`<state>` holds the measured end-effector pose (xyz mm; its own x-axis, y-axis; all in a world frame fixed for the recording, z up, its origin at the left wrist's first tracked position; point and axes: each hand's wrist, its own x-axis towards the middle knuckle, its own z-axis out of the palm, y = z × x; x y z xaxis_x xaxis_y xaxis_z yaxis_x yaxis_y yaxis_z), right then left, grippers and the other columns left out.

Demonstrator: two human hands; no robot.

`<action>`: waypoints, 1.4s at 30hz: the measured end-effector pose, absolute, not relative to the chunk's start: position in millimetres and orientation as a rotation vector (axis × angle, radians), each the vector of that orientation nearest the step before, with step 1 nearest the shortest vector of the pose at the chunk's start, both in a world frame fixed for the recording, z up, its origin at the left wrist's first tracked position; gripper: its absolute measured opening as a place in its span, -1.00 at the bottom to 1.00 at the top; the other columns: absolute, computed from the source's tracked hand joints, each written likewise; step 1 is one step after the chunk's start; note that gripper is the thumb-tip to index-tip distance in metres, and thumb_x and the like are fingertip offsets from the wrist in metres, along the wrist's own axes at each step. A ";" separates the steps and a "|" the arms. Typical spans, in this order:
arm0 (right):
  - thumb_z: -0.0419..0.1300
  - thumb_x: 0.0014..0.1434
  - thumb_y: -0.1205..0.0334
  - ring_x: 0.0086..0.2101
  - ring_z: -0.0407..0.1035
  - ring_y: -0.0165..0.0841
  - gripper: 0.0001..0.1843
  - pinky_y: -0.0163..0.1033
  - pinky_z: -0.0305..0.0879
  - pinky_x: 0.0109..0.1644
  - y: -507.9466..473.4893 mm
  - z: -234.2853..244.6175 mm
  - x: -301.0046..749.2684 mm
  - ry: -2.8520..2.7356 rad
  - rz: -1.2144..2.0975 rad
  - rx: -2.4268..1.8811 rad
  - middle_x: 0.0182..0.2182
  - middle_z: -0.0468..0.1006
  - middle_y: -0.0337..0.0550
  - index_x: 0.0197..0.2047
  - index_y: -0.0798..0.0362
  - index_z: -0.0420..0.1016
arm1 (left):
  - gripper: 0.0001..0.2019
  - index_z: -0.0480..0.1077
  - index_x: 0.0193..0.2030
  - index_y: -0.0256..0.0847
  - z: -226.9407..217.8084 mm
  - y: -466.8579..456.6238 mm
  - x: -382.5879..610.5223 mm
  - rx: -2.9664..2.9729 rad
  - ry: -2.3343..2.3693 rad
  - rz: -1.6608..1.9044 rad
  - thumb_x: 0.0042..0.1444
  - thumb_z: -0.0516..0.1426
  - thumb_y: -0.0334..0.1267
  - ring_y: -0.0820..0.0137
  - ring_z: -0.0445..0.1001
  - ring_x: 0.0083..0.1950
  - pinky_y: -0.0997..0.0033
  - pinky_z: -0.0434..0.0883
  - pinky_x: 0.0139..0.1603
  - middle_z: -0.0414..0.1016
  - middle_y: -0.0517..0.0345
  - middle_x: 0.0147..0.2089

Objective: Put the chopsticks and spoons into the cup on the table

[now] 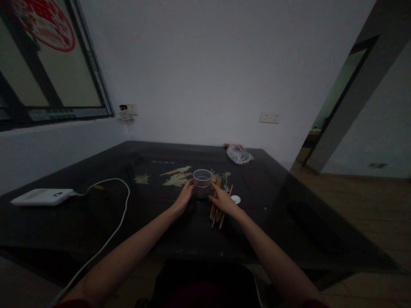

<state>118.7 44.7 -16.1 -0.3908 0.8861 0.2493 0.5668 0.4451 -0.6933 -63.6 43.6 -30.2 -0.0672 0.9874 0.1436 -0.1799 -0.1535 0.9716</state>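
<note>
An upright utensil holder (202,184), a greyish see-through cup with holes in its lower part, stands between my hands at the middle of the table. Fingers of my left hand (185,196) curve round its left side. My right hand (222,199) grips the opposite side, its fingers partly hidden. Under and beside the right hand lies a loose bundle of wooden chopsticks (221,219), with some metal utensils among them. A spoon bowl (226,188) shows just above that hand. Right of it lies a small white disc (236,199).
The dark table (154,231) has a painted bird-and-flower pattern. On the left lies a white power bank (43,196), its white cable (126,205) looping toward the front edge. A crumpled clear plastic bag (239,155) sits at the back, near the wall with sockets (269,117).
</note>
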 end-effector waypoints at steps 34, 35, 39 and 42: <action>0.12 0.09 0.42 -0.21 0.39 -0.27 -0.49 -0.14 0.28 -0.03 49.7 -14.5 118.8 -2.064 0.512 -1.178 -0.18 0.54 -0.02 0.14 0.11 0.35 | -0.68 0.34 -0.03 -0.19 -28.6 54.2 -72.7 1.143 1.188 1.424 0.03 0.05 -0.35 0.20 0.33 0.13 0.25 0.33 0.03 0.39 -0.02 0.11; 0.12 0.09 0.42 -0.21 0.39 -0.27 -0.50 -0.14 0.28 -0.04 49.8 -14.6 118.7 -2.067 0.510 -1.178 -0.18 0.54 -0.02 0.14 0.12 0.35 | -0.68 0.34 -0.03 -0.20 -28.2 54.4 -73.3 1.139 1.192 1.427 0.03 0.04 -0.35 0.21 0.33 0.14 0.25 0.32 0.04 0.39 -0.01 0.11; 0.11 0.10 0.41 -0.22 0.40 -0.27 -0.51 -0.16 0.29 -0.06 51.1 -15.0 119.1 -2.076 0.487 -1.183 -0.17 0.53 0.02 0.13 0.18 0.35 | -0.70 0.34 -0.03 -0.19 -27.2 56.0 -75.1 1.139 1.211 1.437 0.05 0.04 -0.33 0.20 0.32 0.14 0.23 0.31 0.05 0.38 0.00 0.11; 0.11 0.10 0.42 -0.21 0.40 -0.28 -0.53 -0.16 0.29 -0.05 53.0 -13.3 121.7 -2.064 0.483 -1.189 -0.16 0.53 0.00 0.12 0.16 0.37 | -0.71 0.35 -0.04 -0.18 -23.3 53.9 -75.6 1.158 1.194 1.473 0.07 0.05 -0.30 0.20 0.32 0.14 0.24 0.31 0.05 0.39 0.00 0.10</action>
<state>121.7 53.0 -13.3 -0.3372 0.8600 0.3831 0.6006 0.5099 -0.6159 -75.6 53.9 -23.3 -0.1701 0.9772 0.1274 -0.0779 -0.1422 0.9868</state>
